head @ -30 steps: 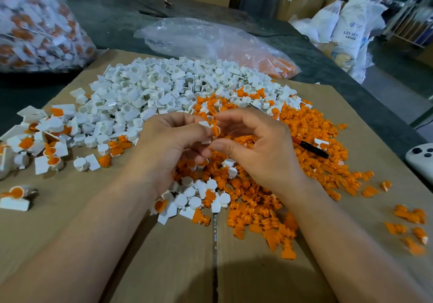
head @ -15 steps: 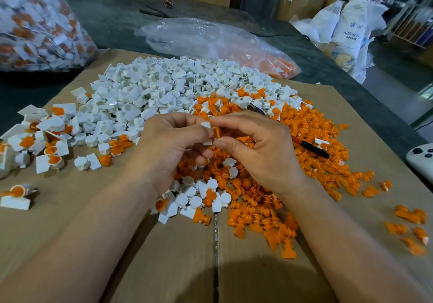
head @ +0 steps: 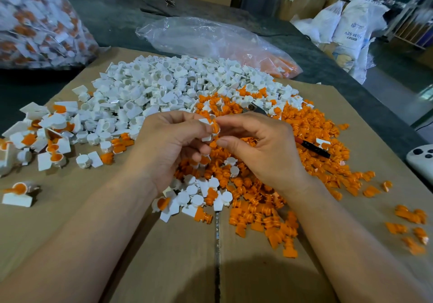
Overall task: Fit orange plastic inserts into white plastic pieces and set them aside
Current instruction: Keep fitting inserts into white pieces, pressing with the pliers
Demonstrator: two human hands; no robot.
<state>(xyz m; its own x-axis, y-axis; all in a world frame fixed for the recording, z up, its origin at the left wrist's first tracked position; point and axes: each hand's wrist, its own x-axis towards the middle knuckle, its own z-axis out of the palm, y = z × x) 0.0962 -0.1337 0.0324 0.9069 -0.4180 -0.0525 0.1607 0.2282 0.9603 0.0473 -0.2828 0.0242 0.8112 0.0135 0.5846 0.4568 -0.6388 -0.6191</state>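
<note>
My left hand pinches a white plastic piece above the middle of the cardboard. An orange insert sits in that piece, and the fingertips of my right hand press against it. A big heap of white pieces lies beyond my hands. Loose orange inserts spread under and to the right of them. Finished white pieces with orange inside lie in a group at the left.
The work lies on flattened cardboard on a dark table. A clear bag with orange parts lies behind the heap, and a full bag of finished pieces stands at far left. A black-and-red pen lies among the inserts. A white device sits at the right edge.
My hands stayed together at the same spot. The orange insert between my fingertips has gone deeper into the white piece, and the piece has turned slightly.
</note>
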